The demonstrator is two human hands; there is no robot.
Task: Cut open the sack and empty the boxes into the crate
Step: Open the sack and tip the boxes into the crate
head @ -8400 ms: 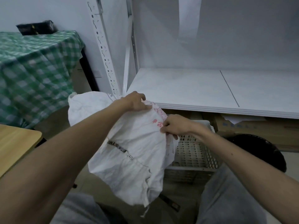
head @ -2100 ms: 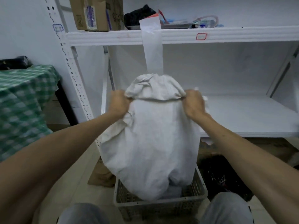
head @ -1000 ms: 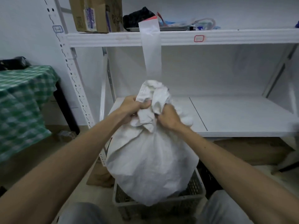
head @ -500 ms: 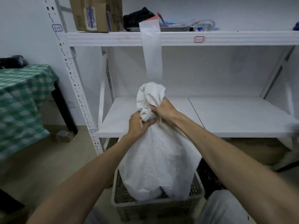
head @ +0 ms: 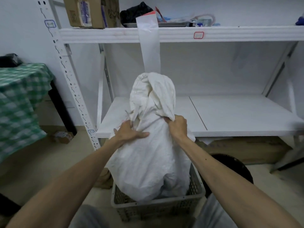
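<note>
A white woven sack stands upright with its lower end inside a grey perforated plastic crate on the floor. Its gathered upper end rises in loose folds above my hands. My left hand grips the sack's left side at the neck, thumb pressed across the cloth. My right hand is shut on a fold at the right of the neck. The boxes are hidden inside the sack or the crate.
A white metal shelving unit stands right behind the crate, with cardboard boxes on its upper shelf. A green checked tablecloth covers a table at left. A black round bin sits right of the crate.
My hands slid down from the bunched top to the sack's neck and moved apart, left lower on the side. The sack's top now stands free above them.
</note>
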